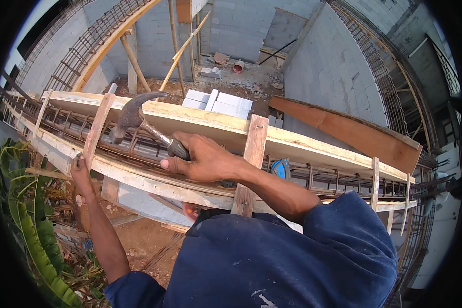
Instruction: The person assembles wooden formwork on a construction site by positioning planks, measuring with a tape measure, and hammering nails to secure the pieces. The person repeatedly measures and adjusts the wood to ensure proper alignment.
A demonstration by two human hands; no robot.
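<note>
My right hand (203, 156) is wrapped around the dark handle of a claw hammer (133, 114). Its worn metal head is over the formwork trough, just right of a wooden cross strip (98, 128). My left hand (81, 173) is at the near end of that strip, fingers pinched together against the near formwork board (133, 173). Whatever is between those fingertips is too small to make out. Between the near board and the far board (205, 120) runs a rusty rebar cage (133, 138). Another cross strip (255, 141) spans the boards beside my right forearm.
A blue and black tool (281, 168) rests in the trough right of my forearm. Beyond and below are pale blocks (218, 102), a leaning brown panel (344, 128) and grey block walls (333, 77). Banana-like leaves (33, 241) and bare soil (149, 241) show down on the near side.
</note>
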